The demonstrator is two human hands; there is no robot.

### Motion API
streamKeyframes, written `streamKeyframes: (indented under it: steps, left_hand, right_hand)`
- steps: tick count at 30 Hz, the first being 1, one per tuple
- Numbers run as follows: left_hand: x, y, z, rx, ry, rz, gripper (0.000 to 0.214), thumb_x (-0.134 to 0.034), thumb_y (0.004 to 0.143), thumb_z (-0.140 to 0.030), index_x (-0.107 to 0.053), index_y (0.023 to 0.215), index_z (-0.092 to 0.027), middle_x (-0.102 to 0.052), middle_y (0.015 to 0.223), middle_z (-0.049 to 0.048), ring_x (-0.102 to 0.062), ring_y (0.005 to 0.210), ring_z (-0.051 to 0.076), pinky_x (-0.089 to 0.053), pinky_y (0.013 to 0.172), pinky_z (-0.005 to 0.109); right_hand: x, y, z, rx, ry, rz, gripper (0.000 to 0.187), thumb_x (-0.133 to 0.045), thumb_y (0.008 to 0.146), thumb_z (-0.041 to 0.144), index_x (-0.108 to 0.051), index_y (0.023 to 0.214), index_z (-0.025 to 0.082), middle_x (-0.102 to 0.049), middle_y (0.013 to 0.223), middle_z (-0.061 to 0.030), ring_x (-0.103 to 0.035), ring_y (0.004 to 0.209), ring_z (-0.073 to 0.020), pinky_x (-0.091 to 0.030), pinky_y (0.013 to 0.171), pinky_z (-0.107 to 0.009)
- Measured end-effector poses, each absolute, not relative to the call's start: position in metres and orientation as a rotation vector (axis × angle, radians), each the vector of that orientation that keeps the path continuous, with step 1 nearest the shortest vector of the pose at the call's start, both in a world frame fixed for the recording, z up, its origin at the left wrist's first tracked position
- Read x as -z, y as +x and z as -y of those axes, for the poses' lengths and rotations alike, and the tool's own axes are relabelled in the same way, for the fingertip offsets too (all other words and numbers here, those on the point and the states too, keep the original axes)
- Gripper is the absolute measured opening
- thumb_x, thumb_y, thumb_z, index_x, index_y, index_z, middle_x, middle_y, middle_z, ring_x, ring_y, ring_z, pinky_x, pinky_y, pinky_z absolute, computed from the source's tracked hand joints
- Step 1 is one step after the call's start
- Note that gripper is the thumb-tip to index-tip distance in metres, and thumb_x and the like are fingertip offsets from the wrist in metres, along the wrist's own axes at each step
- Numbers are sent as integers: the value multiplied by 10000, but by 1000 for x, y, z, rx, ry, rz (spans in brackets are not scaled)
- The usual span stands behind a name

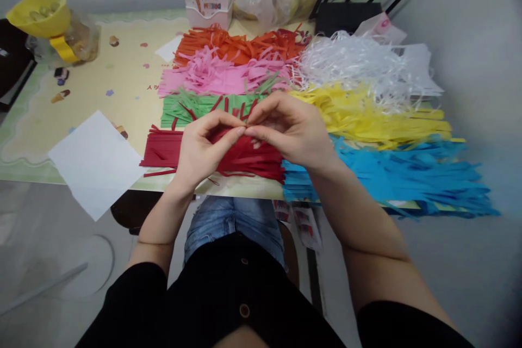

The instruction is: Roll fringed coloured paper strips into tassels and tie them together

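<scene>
Left hand: nine o'clock of the right, fingertips pinched shut.
Right hand: pinched likewise; whatever they grip is too small to tell.
Heap of red cut-paper strips: under both hands, in easy reach.

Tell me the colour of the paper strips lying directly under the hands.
Dark red paper strips, clearest in the head view.

One head-worn view, forward and down, close over left hand, right hand and near table edge
</scene>
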State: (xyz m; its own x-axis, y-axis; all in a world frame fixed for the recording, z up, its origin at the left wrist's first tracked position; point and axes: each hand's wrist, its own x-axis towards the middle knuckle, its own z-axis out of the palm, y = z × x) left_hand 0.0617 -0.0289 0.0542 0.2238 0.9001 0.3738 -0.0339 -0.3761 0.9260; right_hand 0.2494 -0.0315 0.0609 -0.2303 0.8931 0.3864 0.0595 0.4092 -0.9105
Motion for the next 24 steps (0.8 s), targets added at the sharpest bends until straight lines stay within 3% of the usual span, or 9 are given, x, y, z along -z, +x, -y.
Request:
streamKeyframes:
  steps: [4,12,18,21,24]
  left_hand:
    - [-52,61,28,-1344,1560,-846,327,-951,720,-432,-752,769,-178,-732,775,18,-669,708,132,-538,704,264]
    - [-39,56,31,-1360,1530,-883,285,-887,809,-443,-769,827,-185,-759,812,32,-712,755,136,-575,729,256]
    - [-28,64,36,-1573,1360,-905,324,-934,754,-438,-724,772,-192,-747,785,3,-741,770,117,-605,779,239]
    - [-25,64,34,-1537,1284,-891,379,-962,697,-471,-707,743,-193,-755,769,-5,-755,749,127,-621,772,250]
    - [-24,61,29,-1380,1155,-822,430,-971,653,-526,-718,776,-201,-763,747,-8,-756,693,139,-621,709,253]
  right_hand:
    - [-55,244,28,-1099,-830,1498,411,-902,758,558,-715,802,195,-677,717,15,-595,556,-96,-515,522,-238]
    - [-36,222,33,-996,-906,1298,459,-877,753,618,-737,751,181,-676,681,11,-507,476,-75,-458,466,-235]
    - [-32,220,35,-876,-824,1389,282,-876,813,490,-828,857,216,-719,805,-18,-624,673,-118,-511,586,-245]
    - [-35,226,34,-959,-824,1420,273,-848,845,489,-844,899,222,-719,838,-15,-582,597,-91,-498,556,-244]
    - [-38,230,32,-931,-844,1516,266,-838,857,503,-862,926,247,-707,828,-21,-639,716,-128,-557,683,-280]
